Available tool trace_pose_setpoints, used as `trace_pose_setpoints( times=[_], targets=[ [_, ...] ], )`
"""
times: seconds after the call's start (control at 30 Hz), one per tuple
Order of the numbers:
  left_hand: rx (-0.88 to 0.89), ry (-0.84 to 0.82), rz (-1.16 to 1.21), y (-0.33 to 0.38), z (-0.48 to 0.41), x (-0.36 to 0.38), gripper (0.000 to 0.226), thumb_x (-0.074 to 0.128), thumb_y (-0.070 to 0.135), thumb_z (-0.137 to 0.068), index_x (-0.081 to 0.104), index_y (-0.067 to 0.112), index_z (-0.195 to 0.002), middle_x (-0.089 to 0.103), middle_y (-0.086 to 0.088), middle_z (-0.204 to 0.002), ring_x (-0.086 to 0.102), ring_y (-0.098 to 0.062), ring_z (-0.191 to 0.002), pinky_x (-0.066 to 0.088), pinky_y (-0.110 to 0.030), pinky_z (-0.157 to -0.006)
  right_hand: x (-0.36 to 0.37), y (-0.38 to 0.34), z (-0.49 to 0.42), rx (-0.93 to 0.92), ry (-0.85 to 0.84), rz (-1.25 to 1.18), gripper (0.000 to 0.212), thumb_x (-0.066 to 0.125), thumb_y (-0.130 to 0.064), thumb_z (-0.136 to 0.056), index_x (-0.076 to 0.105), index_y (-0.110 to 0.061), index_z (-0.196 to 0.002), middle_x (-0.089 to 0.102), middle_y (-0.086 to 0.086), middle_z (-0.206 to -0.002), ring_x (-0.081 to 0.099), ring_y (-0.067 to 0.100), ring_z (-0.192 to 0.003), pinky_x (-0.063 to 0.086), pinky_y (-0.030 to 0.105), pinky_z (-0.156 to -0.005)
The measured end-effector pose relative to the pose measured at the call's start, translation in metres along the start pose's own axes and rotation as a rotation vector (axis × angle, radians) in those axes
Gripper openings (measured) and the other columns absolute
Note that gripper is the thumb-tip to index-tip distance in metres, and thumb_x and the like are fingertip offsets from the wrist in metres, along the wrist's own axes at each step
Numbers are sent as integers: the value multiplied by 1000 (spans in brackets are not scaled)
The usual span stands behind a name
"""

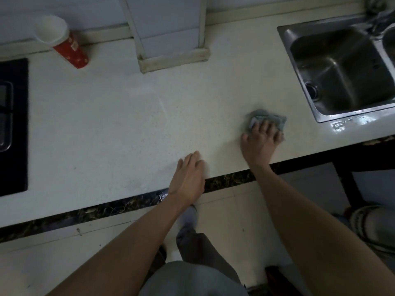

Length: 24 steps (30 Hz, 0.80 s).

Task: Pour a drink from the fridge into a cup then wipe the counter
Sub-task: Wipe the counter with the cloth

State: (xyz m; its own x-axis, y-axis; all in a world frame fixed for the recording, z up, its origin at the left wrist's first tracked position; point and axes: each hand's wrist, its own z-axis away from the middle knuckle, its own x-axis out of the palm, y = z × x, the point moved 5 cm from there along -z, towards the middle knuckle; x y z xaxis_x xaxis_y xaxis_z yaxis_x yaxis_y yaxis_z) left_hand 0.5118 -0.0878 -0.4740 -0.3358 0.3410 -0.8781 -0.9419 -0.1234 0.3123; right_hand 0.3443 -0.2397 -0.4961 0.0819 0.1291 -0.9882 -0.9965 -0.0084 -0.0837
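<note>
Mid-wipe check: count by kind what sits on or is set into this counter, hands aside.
Cups: 1, red paper cup, white inside.
Cloths: 1, crumpled grey cloth under the right hand.
Sinks: 1, stainless steel sink.
Taps: 1, blurred metal tap.
Cooktops: 1, black glass cooktop.
Columns: 1, white boxed column at the back.
Total: 6.

Left hand [188, 174] and right hand [259, 139] press down (fingers [193, 158] straight).
</note>
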Motion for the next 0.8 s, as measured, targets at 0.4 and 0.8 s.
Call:
trace_pose_setpoints(
  times=[0.4,0.8],
  targets=[
    [-116,66,-6,-44,38,-2,60,56,13,-81,45,2,-139,42,-17,-144,39,-31,-132,32,-39,-114,20,-154,82,-927,-94,-118,54,36,-32,-83,65,-12,-124,56,10,-139,40,30,-139,18,46,-118],
    [-67,-24,11,-54,55,-4,39,50,15,-89,53,7,-127,36,-10,-146,36,-25,-130,39,-34,-106,3,-60,89,-922,-66,-99,47,37,-19,-84,71,-14,-117,61,6,-133,48,24,-134,33,44,-113]
  ],
)
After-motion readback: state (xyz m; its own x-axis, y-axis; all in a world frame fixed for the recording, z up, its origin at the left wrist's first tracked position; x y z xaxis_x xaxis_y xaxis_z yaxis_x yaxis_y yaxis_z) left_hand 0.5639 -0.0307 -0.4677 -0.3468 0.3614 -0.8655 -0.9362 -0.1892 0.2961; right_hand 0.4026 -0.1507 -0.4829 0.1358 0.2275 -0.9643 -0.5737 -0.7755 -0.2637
